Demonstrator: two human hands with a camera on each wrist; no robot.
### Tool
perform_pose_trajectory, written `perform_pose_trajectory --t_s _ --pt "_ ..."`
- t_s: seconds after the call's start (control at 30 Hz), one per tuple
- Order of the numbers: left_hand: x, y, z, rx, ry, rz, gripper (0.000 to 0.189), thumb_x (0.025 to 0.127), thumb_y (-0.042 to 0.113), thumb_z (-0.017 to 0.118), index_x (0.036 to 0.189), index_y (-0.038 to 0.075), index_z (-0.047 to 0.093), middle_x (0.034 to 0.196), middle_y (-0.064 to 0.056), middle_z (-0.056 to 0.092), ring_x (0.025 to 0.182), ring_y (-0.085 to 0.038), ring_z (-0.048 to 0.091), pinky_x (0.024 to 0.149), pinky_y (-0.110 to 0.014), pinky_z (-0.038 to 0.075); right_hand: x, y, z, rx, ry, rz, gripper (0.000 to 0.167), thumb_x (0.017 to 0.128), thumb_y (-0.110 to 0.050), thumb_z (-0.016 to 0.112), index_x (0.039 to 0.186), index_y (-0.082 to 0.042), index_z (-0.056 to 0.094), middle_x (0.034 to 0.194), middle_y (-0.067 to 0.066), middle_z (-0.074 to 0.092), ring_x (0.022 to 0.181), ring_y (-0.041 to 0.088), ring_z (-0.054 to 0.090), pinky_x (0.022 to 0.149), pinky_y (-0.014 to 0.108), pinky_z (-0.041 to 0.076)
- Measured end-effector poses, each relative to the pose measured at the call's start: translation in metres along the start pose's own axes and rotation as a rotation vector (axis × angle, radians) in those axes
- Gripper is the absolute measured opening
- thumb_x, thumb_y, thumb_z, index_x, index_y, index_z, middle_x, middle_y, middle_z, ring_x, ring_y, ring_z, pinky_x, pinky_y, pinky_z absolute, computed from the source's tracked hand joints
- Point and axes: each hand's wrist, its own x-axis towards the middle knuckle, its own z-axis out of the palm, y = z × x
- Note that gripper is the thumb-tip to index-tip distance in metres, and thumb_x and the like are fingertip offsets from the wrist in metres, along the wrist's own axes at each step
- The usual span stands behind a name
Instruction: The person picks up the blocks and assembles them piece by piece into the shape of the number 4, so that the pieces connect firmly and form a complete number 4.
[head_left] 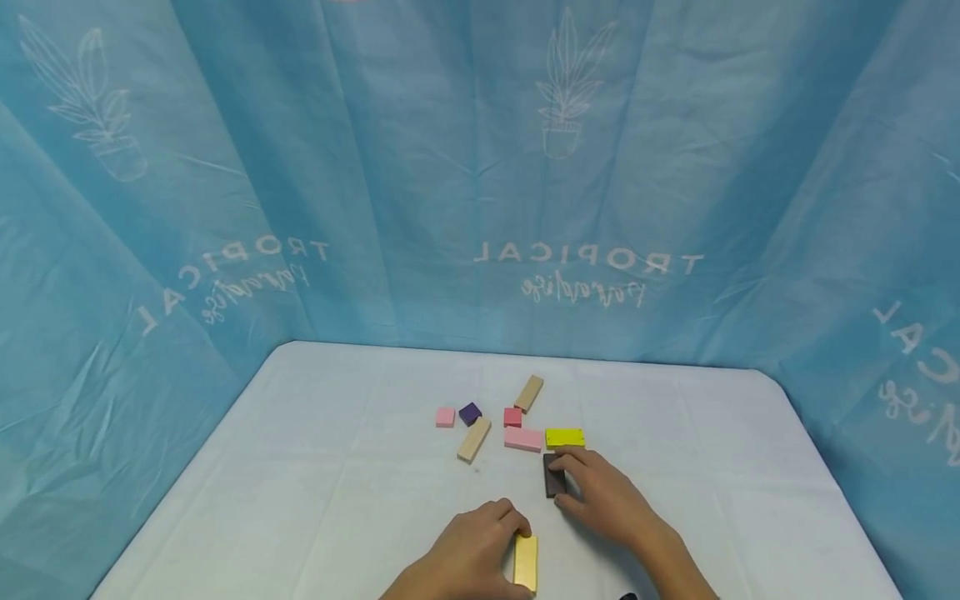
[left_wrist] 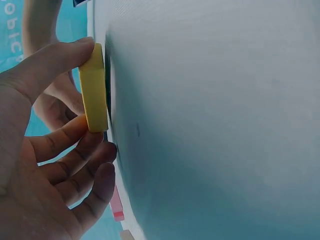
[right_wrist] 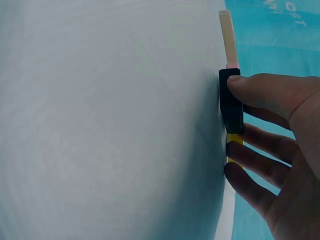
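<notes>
Left hand [head_left: 480, 546]: narrow pinch on pale yellow block [head_left: 525, 564], thumb at near end, finger at far end.
Right hand [head_left: 603, 492]: holding black block [head_left: 554, 476], thumb by near end, fingers at far end.
Black block vs pale yellow block: black lies farther and slightly right, gap between; both long axes run near-far, roughly parallel. Right hand nearer to black, left hand to pale yellow.
Bright yellow block [head_left: 565, 438]: just beyond black, long axis left-right; contact unclear.
Pink block [head_left: 523, 439]: left of bright yellow, lengthwise left-right; small red block [head_left: 512, 417] just beyond it.
Wooden blocks: one far [head_left: 529, 393], one left [head_left: 474, 440], both slanted.
Purple block [head_left: 470, 414], light pink block [head_left: 445, 417]: far left of both hands.
Table [head_left: 360, 500]: white cover.
</notes>
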Motion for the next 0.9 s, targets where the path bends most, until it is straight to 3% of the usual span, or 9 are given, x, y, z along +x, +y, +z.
perform_pose_trajectory --t_s 0.37,0.73,0.9 --pt "0.0023 0.001 0.0007 0.052 -0.008 0.02 0.064 0.063 0.069 0.076 0.106 0.023 0.063 0.093 0.016 0.05 0.08 0.002 0.045 0.071 -0.021 0.047 0.0008 -0.0004 -0.0012 -0.006 0.002 0.014 0.041 0.08 -0.032 0.078 0.117 -0.023 0.064 0.131 -0.003 0.053 0.119 0.019 0.05 0.097 0.043 0.043" --pt "0.0013 0.001 0.002 0.033 -0.026 0.019 0.065 0.063 0.07 0.075 0.106 0.024 0.062 0.094 0.017 0.049 0.083 0.002 0.045 0.075 -0.021 0.047 0.0012 0.0004 0.001 -0.002 0.008 0.009 0.041 0.079 -0.032 0.079 0.116 -0.023 0.065 0.13 -0.004 0.053 0.118 0.018 0.05 0.097 0.043 0.043" --pt "-0.0002 -0.0005 0.0027 0.037 -0.003 0.044 0.063 0.063 0.069 0.075 0.105 0.023 0.061 0.095 0.017 0.049 0.087 0.0 0.046 0.075 -0.022 0.047 0.0012 0.0018 0.0023 -0.002 0.009 0.007 0.04 0.078 -0.032 0.079 0.115 -0.023 0.064 0.13 -0.004 0.054 0.117 0.018 0.051 0.097 0.042 0.044"
